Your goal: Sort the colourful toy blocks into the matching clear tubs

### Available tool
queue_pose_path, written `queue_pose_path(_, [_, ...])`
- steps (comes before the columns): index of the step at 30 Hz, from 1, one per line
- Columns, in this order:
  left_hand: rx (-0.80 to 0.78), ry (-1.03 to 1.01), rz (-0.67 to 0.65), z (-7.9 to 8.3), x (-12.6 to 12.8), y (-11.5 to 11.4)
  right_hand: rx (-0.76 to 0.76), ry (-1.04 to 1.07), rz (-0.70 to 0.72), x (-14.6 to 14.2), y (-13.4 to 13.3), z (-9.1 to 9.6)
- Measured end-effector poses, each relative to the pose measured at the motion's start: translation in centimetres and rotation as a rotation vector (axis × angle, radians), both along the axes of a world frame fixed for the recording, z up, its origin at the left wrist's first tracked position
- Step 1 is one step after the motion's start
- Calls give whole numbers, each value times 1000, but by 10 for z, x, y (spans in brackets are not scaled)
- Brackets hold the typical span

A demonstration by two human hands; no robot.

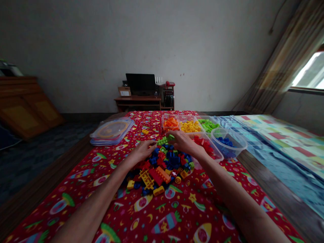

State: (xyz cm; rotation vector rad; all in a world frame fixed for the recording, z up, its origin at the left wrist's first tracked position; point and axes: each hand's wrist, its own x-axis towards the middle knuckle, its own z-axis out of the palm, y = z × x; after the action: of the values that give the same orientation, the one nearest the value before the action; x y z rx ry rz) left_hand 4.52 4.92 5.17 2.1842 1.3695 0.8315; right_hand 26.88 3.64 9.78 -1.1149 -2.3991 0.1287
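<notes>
Over one block pile (173, 162), the right hand (182, 140) pinches one green block (171, 137); left hand's (143, 150) hold is unclear.

From close above the near end of the red cloth (184, 209), the lone head camera looked forward and down along it, towards the wall (202, 44) beyond its far end.
</notes>
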Motion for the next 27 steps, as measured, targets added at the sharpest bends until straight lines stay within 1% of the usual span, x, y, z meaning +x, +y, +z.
queue_pose_path(3, [-1,90,-16,-4,-2,5,71,79,-131,20,5,14])
queue_pose_path(6, [25,142,-3,-4,-2,7,175,119,-353,53,15,24])
queue_pose_path(8, [50,157,-4,-3,0,7,208,112,-493,77,22,26])
queue_pose_path(10, [65,174,-6,-1,1,5,204,84,-605,98,26,25])
queue_pose_path(13, [67,201,-5,3,4,2,177,53,-708,119,29,23])
queue_pose_path(17, [91,229,-23,3,6,1,124,58,-858,136,39,27])
queue_pose_path(20, [95,218,-34,2,6,2,42,43,-969,144,52,34])
queue_pose_path(22, [95,207,-38,2,6,2,34,36,-989,143,58,37])
queue_pose_path(23, [96,206,-38,2,6,2,61,37,-966,138,59,38])
queue_pose_path(25, [96,208,-35,1,5,1,149,46,-845,120,57,39])
queue_pose_path(27, [92,212,-36,-1,5,2,185,33,-641,90,51,37])
